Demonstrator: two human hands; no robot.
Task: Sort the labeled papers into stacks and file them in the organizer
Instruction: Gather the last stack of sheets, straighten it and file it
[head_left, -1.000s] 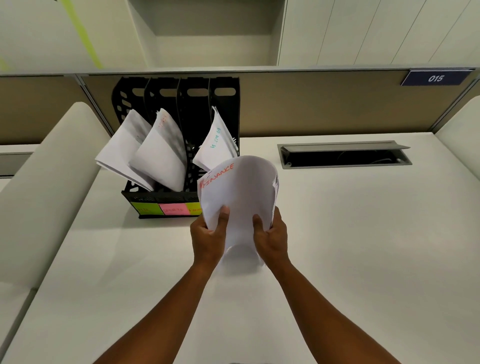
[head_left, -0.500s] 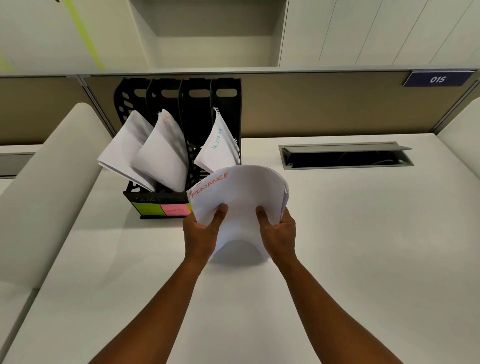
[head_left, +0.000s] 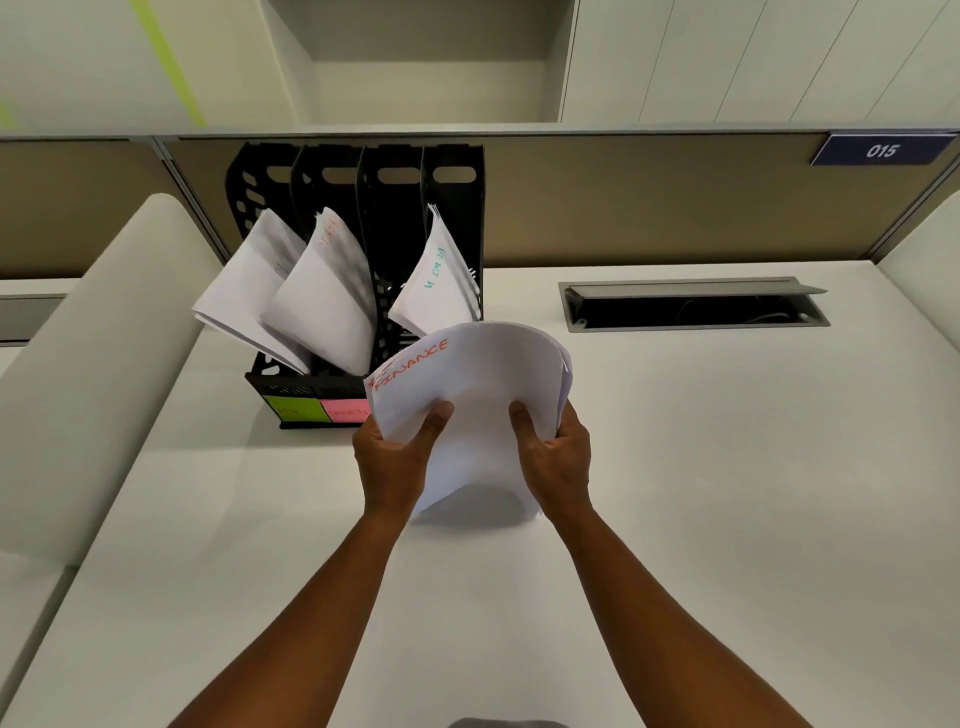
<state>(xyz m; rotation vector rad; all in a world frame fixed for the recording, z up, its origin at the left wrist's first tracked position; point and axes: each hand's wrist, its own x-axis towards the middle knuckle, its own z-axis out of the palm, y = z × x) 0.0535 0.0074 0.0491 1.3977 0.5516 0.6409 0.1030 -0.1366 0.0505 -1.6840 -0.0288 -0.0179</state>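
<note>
A curved stack of white papers (head_left: 478, 384) marked FINANCE in orange stands on its lower edge on the desk. My left hand (head_left: 395, 462) grips its left side and my right hand (head_left: 556, 457) its right side. Just behind and to the left stands a black organizer (head_left: 395, 208) with several upright slots. Three paper stacks lean out of it: one at the far left (head_left: 249, 280), one beside it (head_left: 327, 296), and one with green writing at the right (head_left: 436, 280). The slot between the last two holds no paper. Green (head_left: 291, 410) and pink (head_left: 345, 410) labels mark the organizer's front.
A white desk (head_left: 727, 493) stretches right and toward me. An open cable tray (head_left: 691, 306) is set into it at the back right. A tan partition (head_left: 649, 202) with a 015 plate (head_left: 883, 150) runs behind. A pale padded divider (head_left: 83, 374) borders the left.
The FINANCE stack has tilted left and bowed more, its top lower. Both hands moved slightly apart and shifted a little lower on it.
</note>
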